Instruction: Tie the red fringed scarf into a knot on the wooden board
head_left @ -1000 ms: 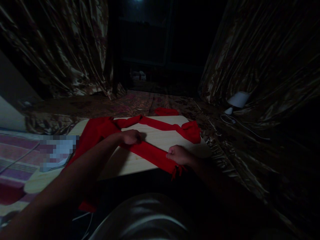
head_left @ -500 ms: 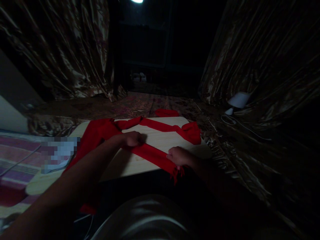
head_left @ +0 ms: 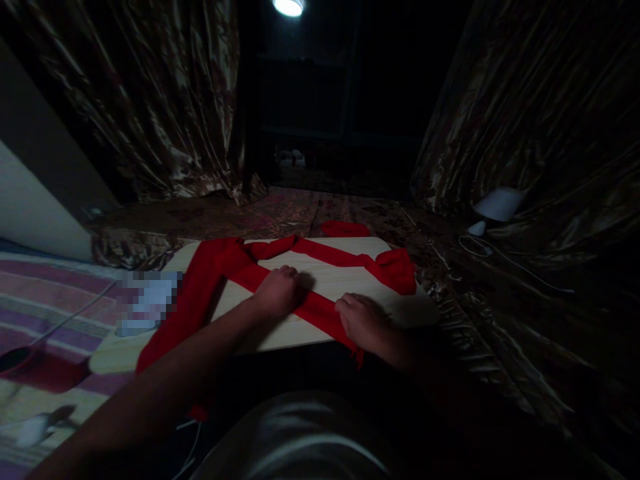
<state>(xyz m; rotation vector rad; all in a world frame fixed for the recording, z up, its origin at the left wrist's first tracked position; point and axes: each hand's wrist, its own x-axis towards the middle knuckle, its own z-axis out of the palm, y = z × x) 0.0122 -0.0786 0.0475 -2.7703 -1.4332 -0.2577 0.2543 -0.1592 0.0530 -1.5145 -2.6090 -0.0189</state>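
Note:
A long red scarf (head_left: 320, 313) with a fringed end lies in bends across a small light-wood table (head_left: 333, 281). Its near strip runs slantwise between my two hands. My left hand (head_left: 280, 292) is closed on the strip's upper edge, around the middle of the table. Near the fringe, my right hand (head_left: 364, 323) grips the end of the scarf, its fingers curled over the fabric. The far strip stretches along the table's back to a bunched, folded end on the right. On the left, a broad part of the scarf drapes toward the table's front edge.
Beyond the table lies another red cloth piece (head_left: 345, 229). A partly blurred-out flat item (head_left: 150, 303) rests at the table's left. A white lamp (head_left: 500, 204) with a cord stands at right. Patterned curtains (head_left: 195, 100) hang behind, and a striped cover (head_left: 45, 300) spreads at left.
My left hand has shifted slightly right and nearer along the strip, and my right hand has turned more over the fringed end. The whole view has swung a little left.

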